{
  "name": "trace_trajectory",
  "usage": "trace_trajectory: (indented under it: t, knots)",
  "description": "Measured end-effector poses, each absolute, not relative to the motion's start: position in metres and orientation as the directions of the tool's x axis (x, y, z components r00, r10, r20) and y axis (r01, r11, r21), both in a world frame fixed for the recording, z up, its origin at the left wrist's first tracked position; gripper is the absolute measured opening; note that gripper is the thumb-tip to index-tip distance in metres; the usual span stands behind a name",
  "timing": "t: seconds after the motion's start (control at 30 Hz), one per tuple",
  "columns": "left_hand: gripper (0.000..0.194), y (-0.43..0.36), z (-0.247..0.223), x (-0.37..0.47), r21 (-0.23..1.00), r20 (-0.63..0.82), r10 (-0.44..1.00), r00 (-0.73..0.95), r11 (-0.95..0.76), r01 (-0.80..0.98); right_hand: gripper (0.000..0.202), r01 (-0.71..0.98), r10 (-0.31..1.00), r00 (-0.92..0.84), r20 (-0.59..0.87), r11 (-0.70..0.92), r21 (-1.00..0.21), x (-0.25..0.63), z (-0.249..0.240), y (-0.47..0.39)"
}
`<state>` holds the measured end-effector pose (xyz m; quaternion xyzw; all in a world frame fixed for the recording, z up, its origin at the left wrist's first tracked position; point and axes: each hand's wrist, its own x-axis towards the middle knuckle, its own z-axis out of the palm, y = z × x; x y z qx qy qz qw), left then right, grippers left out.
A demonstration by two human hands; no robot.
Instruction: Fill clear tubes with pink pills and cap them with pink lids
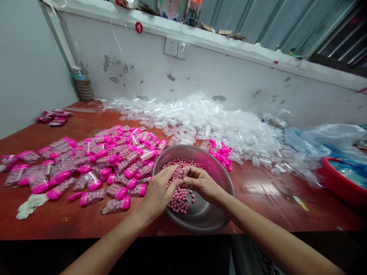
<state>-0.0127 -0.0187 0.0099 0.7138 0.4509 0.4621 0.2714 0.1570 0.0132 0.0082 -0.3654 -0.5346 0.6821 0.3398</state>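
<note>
Over a metal bowl (212, 215) of small pink balls (179, 200), my two hands meet around a small clear plastic container (181, 173) with pink balls in it. My left hand (162, 187) grips its left side, thumb below. On the other side, the fingers of my right hand (202, 183) are closed against it, and its right end is partly hidden by them. Left of the bowl lies a heap of filled containers (123, 156) with bright pink caps. Loose pink caps (221, 153) lie just behind the bowl's right rim.
A large pile of clear, unfilled containers (212, 118) stretches along the wall. At the right stands a red basin (336, 179) with plastic bags (323, 139). White cloth gloves (31, 205) lie front left; a bottle in a woven sleeve (83, 86) stands in the back corner.
</note>
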Motion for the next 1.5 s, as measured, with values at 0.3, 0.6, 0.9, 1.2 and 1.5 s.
trace_trajectory:
  t: [0.3,0.6,0.9,1.2,1.5]
  knots:
    - [0.03,0.009,0.013,0.017,0.999,0.02,0.896,0.443,0.001,-0.047,0.036,0.395,0.878,-0.397,0.267,0.426,-0.814,0.205,0.02,0.002]
    - [0.033,0.01,0.011,0.024,0.983,-0.064,0.864,0.499,0.14,-0.116,0.025,0.342,0.771,-0.5,0.394,0.594,-0.728,0.211,0.014,0.01]
    - [0.033,0.009,0.009,0.02,0.927,-0.068,0.911,0.407,0.209,-0.311,0.02,0.49,0.893,-0.438,0.107,0.337,-0.804,0.228,0.02,0.016]
    - [0.038,0.009,0.004,0.019,0.884,-0.065,0.896,0.44,0.256,-0.391,0.025,0.789,0.672,-0.597,-0.439,0.59,-0.169,0.195,-0.01,0.02]
    - [0.036,0.008,0.004,0.018,0.914,-0.08,0.926,0.37,0.216,-0.343,0.016,0.83,0.743,-0.543,-0.392,0.546,-0.115,0.194,-0.016,0.023]
